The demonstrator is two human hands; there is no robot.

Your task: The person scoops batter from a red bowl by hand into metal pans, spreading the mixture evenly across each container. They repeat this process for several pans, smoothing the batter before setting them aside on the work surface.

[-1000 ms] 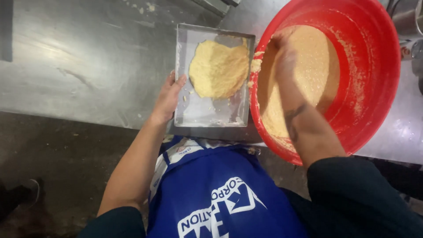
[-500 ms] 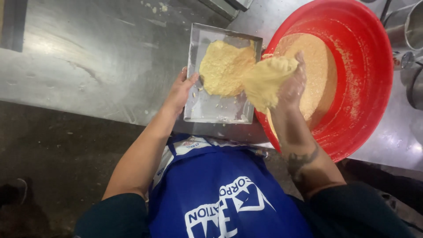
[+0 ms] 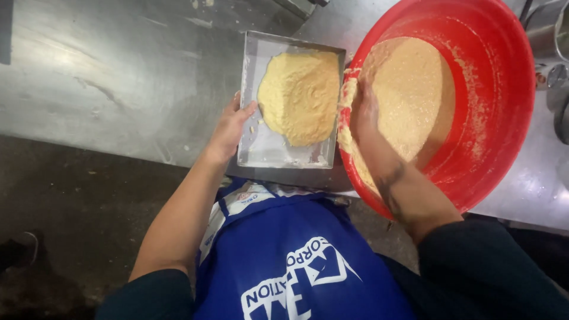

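A shallow rectangular metal tray (image 3: 255, 142) is sitting on the scuffed, dull-shining steel counter (image 3: 118, 77), holding a thick, grainy mound of pale yellow dough (image 3: 301, 95) that is spreading over its upper half and leaving the smooth near end bare. The left hand (image 3: 230, 127) is gripping the tray's left rim, thumb lying over the edge and fingers beneath. Just right of the tray, touching its side, a big round red plastic basin (image 3: 498, 112) is tilting toward the person, its inner wall smeared with crumbs around a wide bed of the same coarse mixture. The right hand (image 3: 363, 109) is reaching into the basin beside the tray's right rim, fingers spread loosely and caked with dough, pressing into the mixture rather than clenching anything.
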